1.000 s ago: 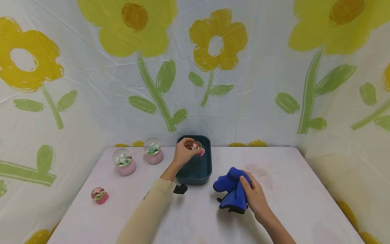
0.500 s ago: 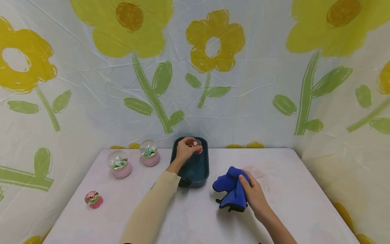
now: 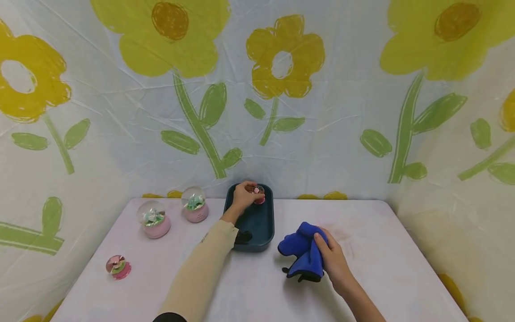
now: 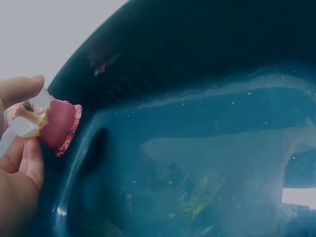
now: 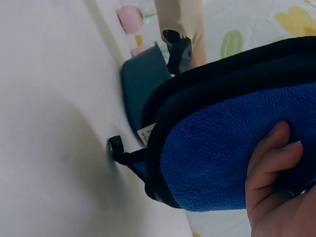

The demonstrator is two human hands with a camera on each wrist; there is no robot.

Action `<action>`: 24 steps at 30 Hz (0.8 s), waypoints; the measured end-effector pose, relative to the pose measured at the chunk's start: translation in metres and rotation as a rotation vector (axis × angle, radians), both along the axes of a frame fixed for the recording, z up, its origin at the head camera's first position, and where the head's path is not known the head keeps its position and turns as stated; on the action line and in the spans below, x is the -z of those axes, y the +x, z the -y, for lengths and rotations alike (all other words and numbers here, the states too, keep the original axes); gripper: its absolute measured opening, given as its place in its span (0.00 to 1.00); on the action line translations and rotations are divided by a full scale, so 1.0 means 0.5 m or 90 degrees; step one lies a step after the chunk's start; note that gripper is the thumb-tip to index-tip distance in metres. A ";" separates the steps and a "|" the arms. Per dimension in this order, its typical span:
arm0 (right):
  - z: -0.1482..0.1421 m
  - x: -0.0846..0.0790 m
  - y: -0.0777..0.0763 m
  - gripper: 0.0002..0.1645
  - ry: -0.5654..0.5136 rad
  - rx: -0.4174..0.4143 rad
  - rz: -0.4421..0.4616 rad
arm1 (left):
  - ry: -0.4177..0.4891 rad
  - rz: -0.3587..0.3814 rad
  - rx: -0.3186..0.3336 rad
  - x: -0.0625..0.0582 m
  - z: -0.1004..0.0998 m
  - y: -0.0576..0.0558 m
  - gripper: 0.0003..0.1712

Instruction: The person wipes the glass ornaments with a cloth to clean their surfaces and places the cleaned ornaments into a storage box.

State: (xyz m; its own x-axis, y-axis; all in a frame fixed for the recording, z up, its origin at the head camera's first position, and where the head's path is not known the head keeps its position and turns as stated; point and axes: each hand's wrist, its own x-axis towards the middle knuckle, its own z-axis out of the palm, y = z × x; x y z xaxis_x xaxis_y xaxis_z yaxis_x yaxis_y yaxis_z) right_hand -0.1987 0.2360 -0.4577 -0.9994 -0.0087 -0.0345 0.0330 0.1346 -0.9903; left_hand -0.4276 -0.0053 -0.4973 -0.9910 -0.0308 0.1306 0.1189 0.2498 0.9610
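In the head view a small snow globe (image 3: 259, 195) with a pink base is pinched by my left hand (image 3: 242, 197), inside the far end of a dark teal tub (image 3: 252, 247). The left wrist view shows the globe tilted on its side, its pink base (image 4: 60, 126) beside the tub's wall, the thumb and fingers around the clear ball. My right hand (image 3: 335, 257) grips a folded blue cloth (image 3: 302, 248) with black edging, held above the table to the right of the tub. In the right wrist view a small white label (image 5: 146, 133) and a black strap show at the cloth's edge.
Two larger snow globes (image 3: 154, 220) on pale pink bases stand left of the tub. Nearer the front left sits another small snow globe (image 3: 118, 267) with a pink base. A flower-printed sheet (image 3: 322, 147) hangs behind the table (image 3: 362, 255).
The small snow globe in my left hand has been lowered slightly into the tub. The view has shifted a little, and my right hand still holds the blue cloth.
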 end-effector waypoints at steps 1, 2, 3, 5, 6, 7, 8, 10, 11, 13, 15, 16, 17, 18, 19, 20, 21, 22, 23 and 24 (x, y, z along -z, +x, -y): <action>0.000 0.001 0.000 0.32 0.001 -0.001 -0.001 | -0.001 0.005 0.002 0.002 0.000 -0.002 0.25; 0.000 0.001 0.001 0.33 0.000 -0.002 0.001 | -0.004 0.010 0.005 0.005 0.000 -0.003 0.25; 0.000 0.001 0.001 0.33 -0.001 0.000 0.003 | -0.007 0.014 0.007 0.006 -0.001 -0.004 0.25; -0.001 0.001 0.000 0.33 0.000 0.003 0.004 | -0.015 0.021 0.010 0.010 -0.006 -0.007 0.25; -0.001 0.000 0.000 0.33 0.000 0.004 0.007 | -0.018 0.023 0.011 0.013 -0.008 -0.009 0.25; -0.002 0.000 0.000 0.33 0.000 0.005 0.010 | -0.019 0.025 0.011 0.014 -0.010 -0.011 0.25; -0.002 -0.001 0.000 0.33 0.000 0.007 0.012 | -0.023 0.028 0.010 0.015 -0.012 -0.012 0.25; -0.002 -0.002 0.000 0.33 0.000 0.008 0.013 | -0.024 0.029 0.007 0.018 -0.014 -0.015 0.25; -0.001 -0.003 0.000 0.33 0.002 0.009 0.014 | -0.022 0.030 0.006 0.019 -0.014 -0.016 0.25; 0.000 -0.003 0.000 0.33 0.003 0.009 0.015 | -0.021 0.033 0.004 0.022 -0.012 -0.018 0.25; 0.001 -0.003 -0.001 0.33 0.005 0.009 0.018 | -0.019 0.039 0.005 0.025 -0.010 -0.019 0.25; 0.001 -0.003 -0.001 0.33 0.006 0.008 0.020 | -0.018 0.043 0.006 0.027 -0.009 -0.018 0.24; 0.002 -0.002 -0.001 0.33 0.008 0.008 0.021 | -0.018 0.047 0.009 0.028 -0.007 -0.017 0.24; 0.002 -0.001 -0.001 0.33 0.007 0.007 0.022 | -0.020 0.051 0.013 0.031 -0.006 -0.017 0.24; 0.002 -0.001 -0.002 0.33 0.008 0.007 0.024 | -0.020 0.055 0.017 0.032 -0.005 -0.016 0.24; 0.002 0.000 -0.002 0.33 0.009 0.008 0.025 | -0.020 0.058 0.021 0.034 -0.004 -0.015 0.24; 0.003 0.001 -0.002 0.33 0.010 0.008 0.025 | -0.019 0.060 0.023 0.037 -0.003 -0.015 0.24; 0.003 0.002 -0.003 0.33 0.011 0.007 0.025 | -0.016 0.062 0.025 0.038 -0.002 -0.014 0.24; 0.004 0.002 -0.003 0.33 0.010 0.007 0.026 | -0.012 0.063 0.028 0.041 -0.001 -0.014 0.25; 0.004 0.003 -0.004 0.33 0.010 0.006 0.026 | -0.007 0.063 0.028 0.043 -0.001 -0.015 0.25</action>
State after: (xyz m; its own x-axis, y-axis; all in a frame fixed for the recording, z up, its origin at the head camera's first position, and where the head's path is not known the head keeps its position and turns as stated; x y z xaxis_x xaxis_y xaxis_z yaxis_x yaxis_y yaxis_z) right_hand -0.2007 0.2340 -0.4590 -0.9971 0.0020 -0.0760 0.0754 0.1492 -0.9859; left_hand -0.4351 -0.0050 -0.5187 -0.9994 0.0137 0.0317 0.0341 0.2565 0.9659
